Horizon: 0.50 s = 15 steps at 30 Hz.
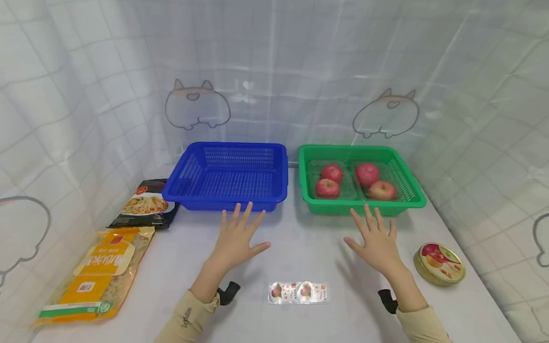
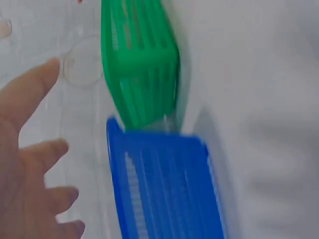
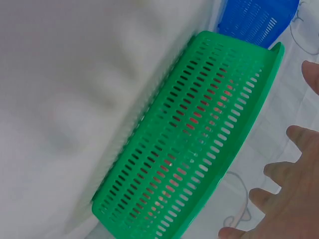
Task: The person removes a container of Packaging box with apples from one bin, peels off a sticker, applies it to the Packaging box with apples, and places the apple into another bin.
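We hold our left hand (image 1: 235,238) and our right hand (image 1: 377,240) flat above the white table (image 1: 300,247), fingers spread apart and gripping nothing; the left hand's fingertips come close to the front rim of the empty blue slotted plastic basket (image 1: 227,176), which sits at twelve o'clock from it, and the right hand's fingertips come just short of the front rim of the green slotted plastic basket (image 1: 360,178), likewise at twelve o'clock; inside the green basket two clear plastic trays hold four red apples (image 1: 330,174). As we judge it, the risk lies in the light baskets; a push from straight fingers could slide either one back toward the curtain wall, and tipping the green one could roll the apples out of their shallow trays. At six o'clock between our wrists lies a small strip of foil sachets with red fruit print (image 1: 298,292); a sleeve dragging back could sweep it off the table's near edge. A round gold tin with fruit on its lid (image 1: 439,263) sits at four o'clock from the right hand, near it; a yellow packet of noodles (image 1: 100,274) and a black food packet (image 1: 146,204) lie well apart at nine and ten o'clock from the left hand.
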Motion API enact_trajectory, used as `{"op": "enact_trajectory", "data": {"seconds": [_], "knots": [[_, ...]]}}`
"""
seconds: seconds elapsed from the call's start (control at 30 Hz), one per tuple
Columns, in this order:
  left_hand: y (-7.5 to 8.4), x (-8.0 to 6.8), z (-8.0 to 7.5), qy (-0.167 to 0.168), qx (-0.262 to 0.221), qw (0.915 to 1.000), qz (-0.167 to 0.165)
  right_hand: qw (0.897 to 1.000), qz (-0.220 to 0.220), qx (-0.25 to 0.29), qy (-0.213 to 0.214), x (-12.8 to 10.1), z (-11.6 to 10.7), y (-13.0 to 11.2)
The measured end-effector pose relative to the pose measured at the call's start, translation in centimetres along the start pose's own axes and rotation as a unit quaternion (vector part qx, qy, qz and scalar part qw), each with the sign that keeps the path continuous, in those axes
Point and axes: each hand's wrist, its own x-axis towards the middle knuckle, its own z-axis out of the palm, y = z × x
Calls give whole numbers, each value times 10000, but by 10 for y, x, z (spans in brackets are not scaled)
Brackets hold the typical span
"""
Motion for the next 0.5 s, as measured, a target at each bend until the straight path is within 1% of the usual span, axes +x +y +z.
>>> {"op": "enact_trajectory", "data": {"seconds": [0.07,0.13,0.23,0.27,0.37,0.5], "knots": [[10,6,2,22,-179,9998,18,10000,39,73,-22,-2,0,3],[23,13,5,60,-577,9983,72,9999,89,134,-50,-4,1,6],[41,23,9,140,-1291,9914,160,9996,170,193,-82,-5,1,10],[47,27,10,168,-1546,9877,174,9996,186,205,-87,-6,1,11],[61,39,14,242,-2114,9770,111,9994,211,251,-82,-6,0,15],[75,57,22,157,-2762,9609,-52,9995,223,229,-70,-5,-3,19]]}}
